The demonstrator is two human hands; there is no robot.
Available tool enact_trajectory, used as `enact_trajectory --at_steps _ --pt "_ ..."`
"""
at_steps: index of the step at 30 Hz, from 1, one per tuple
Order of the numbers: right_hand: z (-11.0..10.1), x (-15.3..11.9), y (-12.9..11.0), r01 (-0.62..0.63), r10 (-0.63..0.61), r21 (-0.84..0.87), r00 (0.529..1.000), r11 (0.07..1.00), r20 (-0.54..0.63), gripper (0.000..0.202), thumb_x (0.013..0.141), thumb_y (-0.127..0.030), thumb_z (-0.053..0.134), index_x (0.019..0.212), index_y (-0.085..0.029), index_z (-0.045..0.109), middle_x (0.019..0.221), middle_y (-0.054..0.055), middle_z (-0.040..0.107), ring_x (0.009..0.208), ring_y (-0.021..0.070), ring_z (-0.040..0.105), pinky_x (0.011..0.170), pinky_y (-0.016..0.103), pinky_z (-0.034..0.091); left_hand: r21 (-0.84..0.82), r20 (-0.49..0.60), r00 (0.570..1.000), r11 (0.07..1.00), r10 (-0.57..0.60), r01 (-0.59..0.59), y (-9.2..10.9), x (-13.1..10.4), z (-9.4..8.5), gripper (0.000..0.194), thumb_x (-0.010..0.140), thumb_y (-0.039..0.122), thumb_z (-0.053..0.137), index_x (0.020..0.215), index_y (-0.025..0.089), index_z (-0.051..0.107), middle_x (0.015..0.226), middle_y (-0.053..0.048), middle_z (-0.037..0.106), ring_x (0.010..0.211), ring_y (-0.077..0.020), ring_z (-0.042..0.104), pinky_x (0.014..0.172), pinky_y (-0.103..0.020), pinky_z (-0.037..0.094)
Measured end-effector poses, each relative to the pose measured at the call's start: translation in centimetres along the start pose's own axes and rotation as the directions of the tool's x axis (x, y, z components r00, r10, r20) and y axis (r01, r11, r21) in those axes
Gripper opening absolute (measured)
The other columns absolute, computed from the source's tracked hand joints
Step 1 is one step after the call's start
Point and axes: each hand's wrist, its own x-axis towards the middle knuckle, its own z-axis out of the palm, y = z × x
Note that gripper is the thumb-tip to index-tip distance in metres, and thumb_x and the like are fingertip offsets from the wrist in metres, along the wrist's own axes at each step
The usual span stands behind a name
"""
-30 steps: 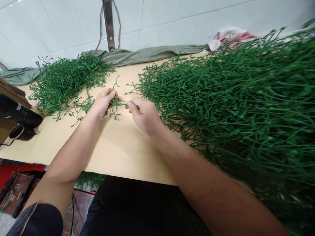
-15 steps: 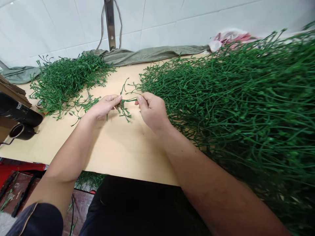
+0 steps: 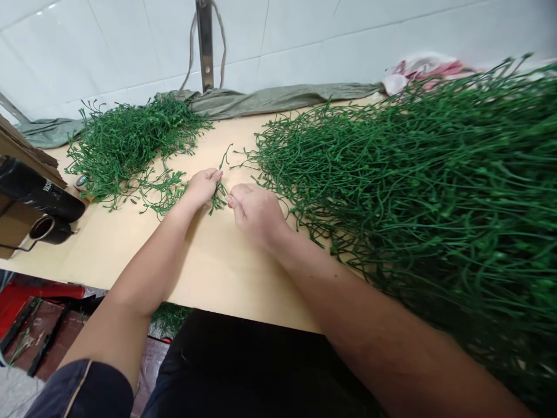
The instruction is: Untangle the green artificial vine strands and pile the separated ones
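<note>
My left hand [image 3: 203,187] is closed in a pinch on a small green artificial plant sprig [image 3: 224,157]; one thin stem sticks up past the thumb and forked tips hang below. My right hand [image 3: 255,212] is closed just to the right, its fingertips pinching a strand of the same sprig low down. Both hands are held over the tan tabletop [image 3: 209,255]. A large heap of long green stems [image 3: 374,157] lies right of my right hand. Beyond my left hand is a smaller pile of green sprigs [image 3: 134,139], with a few loose sprigs [image 3: 163,191] nearer the wrist.
At the left edge stand a black vacuum bottle [image 3: 43,188], a dark cup [image 3: 50,229] and a cardboard box [image 3: 21,151]. Green cloth [image 3: 278,97] runs along the wall, with a pink and white cloth [image 3: 429,68] behind the large heap. A metal post [image 3: 205,46] rises at the back.
My right hand has moved toward me and closer to my left hand, bending the strand downward from level. The whole view has shifted slightly.
</note>
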Motion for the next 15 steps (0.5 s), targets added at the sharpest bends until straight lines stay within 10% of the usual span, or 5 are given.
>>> enact_trajectory --at_steps 15 --pt "0.2 0.0 2.5 -0.206 0.237 0.272 0.968 0.94 -0.086 0.023 0.079 -0.027 0.042 0.065 -0.019 0.058 0.07 0.008 0.061 0.069 0.0197 0.054 0.064 0.032 0.038 -0.349 0.176 0.98 0.926 -0.088 0.146 0.9 -1.3 -1.9 0.04 0.086 0.039 0.049 0.054 0.018 0.037 0.046 0.005 0.034 0.04 -0.0057 0.028 0.046 -0.024 0.019"
